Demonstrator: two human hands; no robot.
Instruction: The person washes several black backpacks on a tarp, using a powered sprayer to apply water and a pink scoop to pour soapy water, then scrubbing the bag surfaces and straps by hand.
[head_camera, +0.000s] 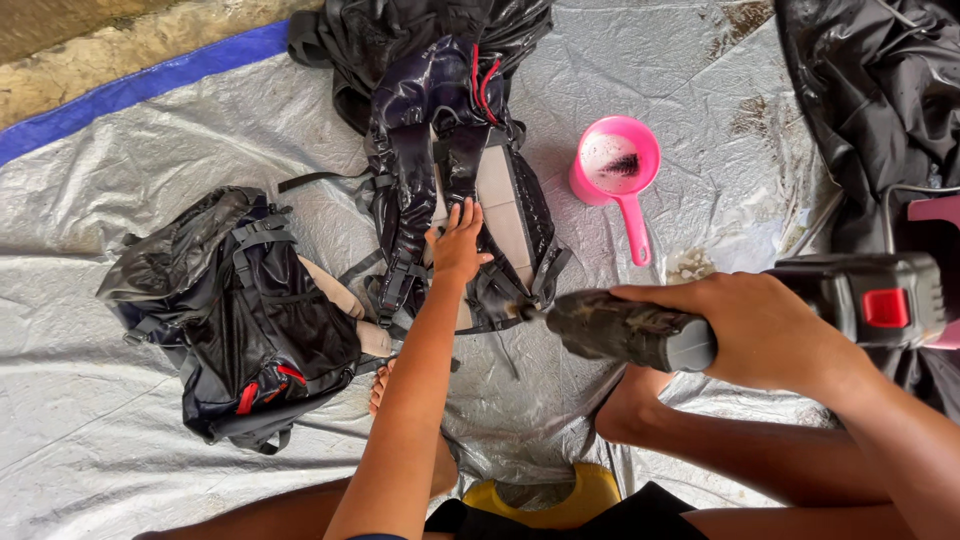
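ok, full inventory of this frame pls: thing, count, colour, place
backpack: 1, black and wet, red cords at top, straps up, centre of the sheet
second backpack: 1, black with red tabs, lying to the left
scoop: 1, pink, long handle, brush inside, right of the centre backpack
tarp: 1, silver-grey with blue edge, dirty, under everything
black sheeting: 1 heap, top right
stool: 1, yellow, bottom centre, mostly hidden
power tool: 1, dark grey with red button, tip at the centre backpack's lower edge
left hand: flat on the centre backpack, fingers spread
right hand: wrapped around the power tool
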